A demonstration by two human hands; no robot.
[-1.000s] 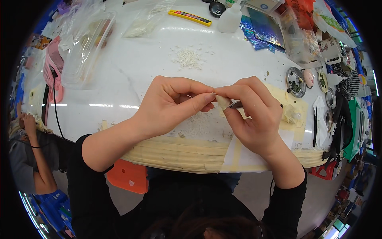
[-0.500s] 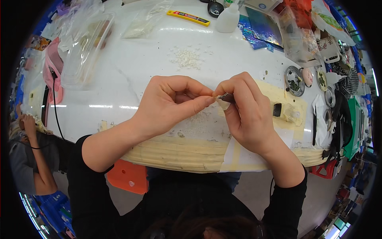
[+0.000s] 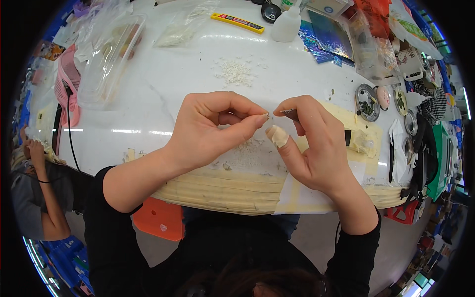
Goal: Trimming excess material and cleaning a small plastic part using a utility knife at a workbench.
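Above the near part of the bench [image 3: 131,116], both of the person's hands are at work in mid-air. The left hand [image 3: 210,119] is closed in a pinch, thumb against index finger, and a tiny pale piece [image 3: 267,116] shows at its fingertips; its exact shape is too small to establish. The right hand [image 3: 316,136] retains a thin dark metal blade [image 3: 291,114] against its bent fingers. Its thumb, bearing a cream wrap [image 3: 278,135], stands away from the index finger. Blade and piece are near each other but apart.

Progress is judged as partial. A loose pile of small white pieces [image 3: 234,73] lies on the bench beyond the hands, with strays around it. Finer white debris [image 3: 246,147] lies below the hands, consistent with work under way. Whether the pile is finished output or stock awaiting attention cannot be determined. The piece in the left pinch is not yet set down, so handling of at least that one appears incomplete.

A yellow flat case [image 3: 237,23] and a white bottle [image 3: 286,25] stand farther back. A metal dish [image 3: 360,110] containing dark green bits sits to the right.
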